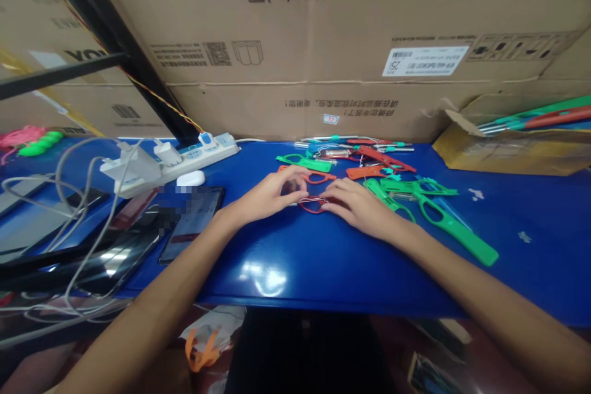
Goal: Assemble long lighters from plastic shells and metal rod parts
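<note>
On my head-camera feed, the red plastic lighter shell (314, 204) lies squarely between the two hands, with its long axis running roughly from nine o'clock to three o'clock across my view. From the left hand (279, 192) it sits at three o'clock, and from the right hand (357, 202) at nine, so I would call neither hand the nearer. I have the left thumb and forefinger curled into a nearly closed ring with the tips on the shell's left end, while the right thumb and fingers are bunched in a narrow pinch at its other end. A thin pale wire seems to run along the shell's upper edge, though I cannot tell which fingertips press it, or whether the shell touches the blue tabletop (268, 258). Just beyond it, at twelve o'clock, I see an orange-red looped shell (323, 178) close to the left fingers; contact there is unclear. Past the hands at one o'clock is a jumble of lighter parts (364, 154), a long green shell (462, 233) rests at four o'clock from the right hand, and an open cardboard box (512, 152) of colored pieces stands at two.
</note>
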`<state>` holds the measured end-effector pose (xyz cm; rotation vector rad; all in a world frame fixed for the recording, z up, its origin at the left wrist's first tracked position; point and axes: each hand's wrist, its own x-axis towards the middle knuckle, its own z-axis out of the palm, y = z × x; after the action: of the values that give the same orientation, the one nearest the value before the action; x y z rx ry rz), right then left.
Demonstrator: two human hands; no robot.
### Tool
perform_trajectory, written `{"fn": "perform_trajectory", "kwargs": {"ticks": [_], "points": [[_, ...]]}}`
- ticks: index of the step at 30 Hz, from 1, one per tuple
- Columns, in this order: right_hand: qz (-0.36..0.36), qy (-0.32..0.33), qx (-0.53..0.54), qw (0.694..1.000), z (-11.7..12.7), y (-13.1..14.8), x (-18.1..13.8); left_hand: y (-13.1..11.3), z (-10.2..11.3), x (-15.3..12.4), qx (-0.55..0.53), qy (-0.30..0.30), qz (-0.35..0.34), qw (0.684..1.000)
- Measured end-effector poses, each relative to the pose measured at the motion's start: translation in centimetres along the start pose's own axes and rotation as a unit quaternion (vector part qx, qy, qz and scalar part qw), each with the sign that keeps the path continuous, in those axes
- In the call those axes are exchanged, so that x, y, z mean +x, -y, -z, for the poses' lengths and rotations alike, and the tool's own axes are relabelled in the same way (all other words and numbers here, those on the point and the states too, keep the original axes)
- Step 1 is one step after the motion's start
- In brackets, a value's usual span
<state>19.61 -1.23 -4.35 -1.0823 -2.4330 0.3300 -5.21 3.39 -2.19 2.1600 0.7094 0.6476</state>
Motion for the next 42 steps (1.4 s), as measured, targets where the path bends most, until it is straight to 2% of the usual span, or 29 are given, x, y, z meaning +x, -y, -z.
{"fn": "perform_trajectory", "kwargs": {"ticks": [4, 10, 16, 24, 34, 38, 42], "points": [[0.001, 0.002, -0.006, 1.0, 0.1, 0.2, 0.0, 0.1, 1.0, -0.5, 0.06, 0.019, 0.01, 0.998], [0.004, -0.002, -0.007, 1.0, 0.1, 0.1, 0.0, 1.4, 2.8, -1.2, 0.177, 0.106, 0.0, 0.978], [0.014, -0.002, -0.013, 1.0, 0.1, -0.1, -0.1, 1.0, 2.9, -1.2, 0.186, 0.103, 0.012, 0.977], [0.022, 0.005, -0.036, 0.999, 0.1, 0.0, -0.2, 1.1, 2.7, -0.9, 0.202, 0.082, 0.091, 0.972], [0.035, -0.005, -0.066, 0.997, 0.2, 0.2, -0.3, 1.2, 3.0, -1.0, 0.153, 0.106, 0.036, 0.982], [0.037, -0.01, -0.067, 0.997, 0.1, 0.1, -0.3, 1.8, 2.9, -1.0, 0.159, 0.098, 0.039, 0.982], [0.034, -0.012, -0.061, 0.997, 0.0, 0.0, -0.3, 1.9, 2.5, -0.9, 0.167, 0.087, 0.072, 0.979]]}}
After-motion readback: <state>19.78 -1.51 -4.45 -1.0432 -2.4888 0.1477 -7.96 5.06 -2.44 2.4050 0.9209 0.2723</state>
